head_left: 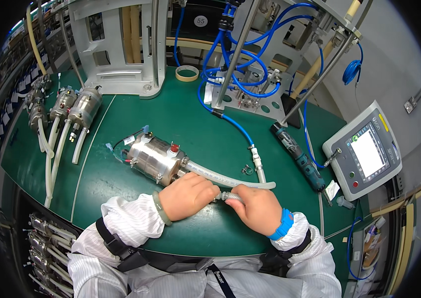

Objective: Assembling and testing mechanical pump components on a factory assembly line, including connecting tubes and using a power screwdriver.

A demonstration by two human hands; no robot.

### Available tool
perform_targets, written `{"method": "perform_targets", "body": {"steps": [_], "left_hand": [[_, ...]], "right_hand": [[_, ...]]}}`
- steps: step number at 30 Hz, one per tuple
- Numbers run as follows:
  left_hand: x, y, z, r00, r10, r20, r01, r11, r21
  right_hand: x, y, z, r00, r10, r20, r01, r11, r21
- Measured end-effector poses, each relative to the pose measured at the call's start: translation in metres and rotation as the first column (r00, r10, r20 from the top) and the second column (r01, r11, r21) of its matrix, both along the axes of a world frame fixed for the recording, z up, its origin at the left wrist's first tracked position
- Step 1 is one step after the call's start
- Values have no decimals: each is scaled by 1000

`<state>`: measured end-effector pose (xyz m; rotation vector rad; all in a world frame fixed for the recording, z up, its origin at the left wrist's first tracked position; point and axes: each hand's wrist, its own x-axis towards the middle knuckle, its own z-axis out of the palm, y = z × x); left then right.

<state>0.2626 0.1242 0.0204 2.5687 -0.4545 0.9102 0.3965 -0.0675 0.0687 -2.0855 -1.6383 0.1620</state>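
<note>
A shiny metal cylinder [153, 158] lies on its side on the green bench, with thin wires at its far left end and a red-capped fitting on top. From its right end a clear braided hose [215, 175] runs rightward above my hands. My right hand [259, 208] pinches a second, short piece of braided hose [231, 196]. A small clamp or fitting [218, 197] shows at that hose's left end, between the hands. My left hand [186, 197] is closed just below the cylinder's near end; its fingers hide what they grip.
Several similar cylinders with hoses [85, 107] stand at the left. Beyond lie a tape roll [187, 73] and a blue air line with white connector [256, 158]. A loose hose clamp [247, 170], a cordless screwdriver [297, 156] and a screened tester [367, 151] are toward the right.
</note>
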Motion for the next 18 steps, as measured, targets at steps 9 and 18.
{"method": "perform_targets", "body": {"steps": [9,18], "left_hand": [[0,4,-3,996,21,92,-20,1000,-9],[2,5,-2,998,48,38,-47,999,-25]], "right_hand": [[0,11,-12,994,-40,-101,33,998,-62],[11,16,-21,932,-11,-362,-8,999,-51]]}}
